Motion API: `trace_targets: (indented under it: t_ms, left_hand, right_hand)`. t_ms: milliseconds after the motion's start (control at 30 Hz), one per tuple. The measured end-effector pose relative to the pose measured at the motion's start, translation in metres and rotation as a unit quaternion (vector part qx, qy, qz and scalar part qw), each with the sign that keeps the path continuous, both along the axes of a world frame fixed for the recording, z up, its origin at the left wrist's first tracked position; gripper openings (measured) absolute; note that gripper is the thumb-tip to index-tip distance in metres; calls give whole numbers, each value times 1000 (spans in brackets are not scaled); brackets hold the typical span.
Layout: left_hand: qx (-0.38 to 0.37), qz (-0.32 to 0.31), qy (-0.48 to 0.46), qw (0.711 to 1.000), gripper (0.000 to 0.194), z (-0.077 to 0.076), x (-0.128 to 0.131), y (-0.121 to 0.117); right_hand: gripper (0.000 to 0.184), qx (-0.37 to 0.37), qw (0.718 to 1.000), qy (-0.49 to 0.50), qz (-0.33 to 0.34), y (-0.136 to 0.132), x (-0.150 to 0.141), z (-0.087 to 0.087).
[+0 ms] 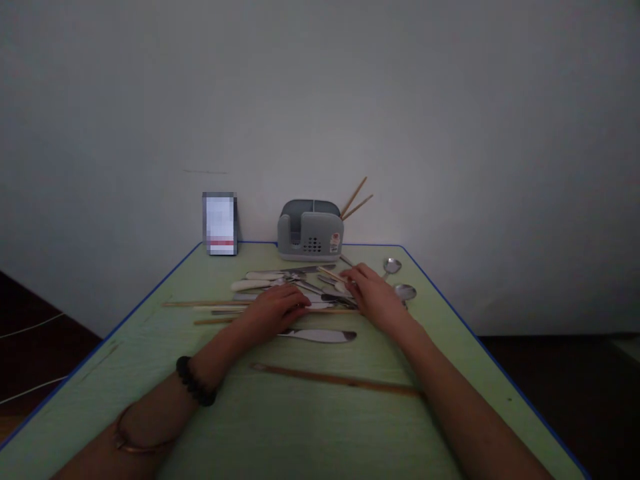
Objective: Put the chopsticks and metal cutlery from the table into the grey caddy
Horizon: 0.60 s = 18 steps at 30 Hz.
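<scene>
Rests the left hand (280, 307), loosely curled, on cutlery (320, 335) in front of the grey caddy (321, 230); bends the right hand (373, 293) over pieces at its front right; can't tell if gripping anything. Probably feels light, stiff, slippery; best lifted by the pale handles (250, 285), caddy's front left.

A phone (221, 225) stands upright left of centre, near the far edge of a pale green counter (320, 433) trimmed in blue; its screen is pixelated. Behind them, a plain grey wall (320, 100) fills the upper frame, marked by a faint scratch (205, 172) above the phone. At the left edge, two thin white cables (35, 390) cross the dark floor (30, 347). A small dark speck (509, 399) shows on the counter at lower right.
</scene>
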<state>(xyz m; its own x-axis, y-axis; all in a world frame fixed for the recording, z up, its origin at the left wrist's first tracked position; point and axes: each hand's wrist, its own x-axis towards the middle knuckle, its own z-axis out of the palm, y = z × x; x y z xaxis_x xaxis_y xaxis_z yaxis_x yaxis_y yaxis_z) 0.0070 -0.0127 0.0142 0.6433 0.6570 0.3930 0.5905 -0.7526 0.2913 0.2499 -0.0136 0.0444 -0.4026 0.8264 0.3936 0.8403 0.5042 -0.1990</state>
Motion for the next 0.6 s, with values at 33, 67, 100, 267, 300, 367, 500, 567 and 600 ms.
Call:
trace_targets:
  t_ms: [33,67,100,267,300,367,500,567,600]
  left_hand:
    - [14,27,-6,1000,19,0,-1,1]
    - [33,61,-15,997,20,0,-2,2]
    - [51,101,-21,993,21,-1,-5,3]
    - [72,234,37,969,39,-10,-19,13]
    - [65,238,50,968,43,-12,-20,14]
    - [55,235,68,968,47,-16,-21,14]
    - [39,229,95,968,48,-21,-17,12]
    - [29,226,110,968,49,-22,-16,11]
    - [25,223,113,968,49,-23,-16,11]
  right_hand:
    - [29,18,1000,7,-1,-1,-4,-2]
    - [32,30,1000,10,-3,-1,-7,-4]
    - [33,32,999,11,0,-2,-10,-7]
    - [26,-18,998,4,63,-9,-17,-13]
    - [28,-24,997,6,77,-10,-17,-13]
    - [37,-38,994,8,102,-11,-15,-14]
    - [67,-102,988,-23,116,-12,-14,-17]
    - [77,-127,984,-43,115,-13,-16,-19]
    - [79,-131,984,-48,114,-13,-17,-20]
